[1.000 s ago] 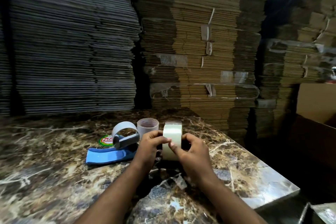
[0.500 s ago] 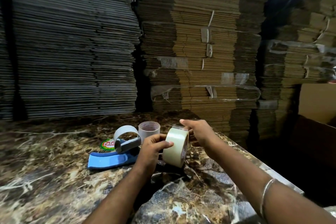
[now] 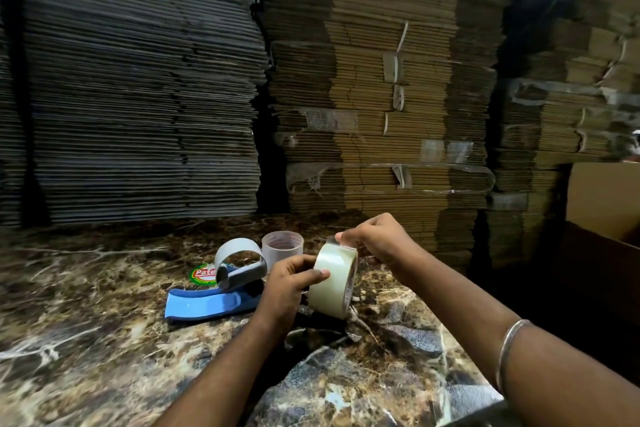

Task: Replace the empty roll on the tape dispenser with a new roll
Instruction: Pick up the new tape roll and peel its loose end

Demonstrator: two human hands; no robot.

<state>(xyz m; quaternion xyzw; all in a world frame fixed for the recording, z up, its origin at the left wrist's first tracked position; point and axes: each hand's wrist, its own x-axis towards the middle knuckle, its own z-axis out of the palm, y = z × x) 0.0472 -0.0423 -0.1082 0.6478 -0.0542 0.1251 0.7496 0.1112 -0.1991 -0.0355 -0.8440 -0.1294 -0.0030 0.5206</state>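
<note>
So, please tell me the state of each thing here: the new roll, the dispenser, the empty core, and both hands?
New tape roll: upright on edge, held by both hands.
Tape dispenser: lying on the table, no roll loaded.
Empty core: standing on the table, off the dispenser.
Left hand: gripping the roll's side.
Right hand: pinching at the roll's top.

Both forearms bare, no sleeves in view. Thin silver metal bangle (image 3: 509, 347) round right forearm. Left hand (image 3: 287, 284), right hand (image 3: 377, 239) ungloved, no rings visible.
</note>
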